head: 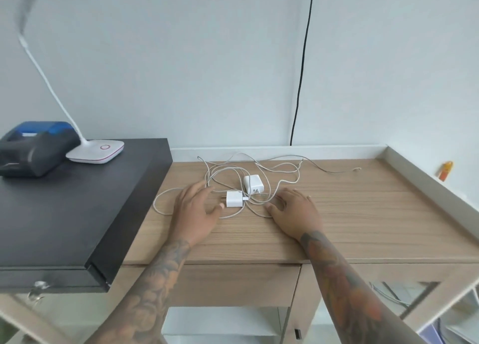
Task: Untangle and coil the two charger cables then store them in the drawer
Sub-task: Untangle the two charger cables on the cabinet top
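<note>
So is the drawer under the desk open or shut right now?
Shut: the drawer front sits flush under the desktop edge, nothing pulled out.

Bright even light, soft focus, edges warped

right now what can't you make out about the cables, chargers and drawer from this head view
- Tangled cables: strands too thin and overlapping to tell which runs to the front charger or the rear charger.
- Left hand and right hand: each covers part of a cable; contact beneath is hidden.
- Drawer: shut, inside unseen; both forearms cross its front.
- Desk lamp: head blurred at the top edge.
</note>
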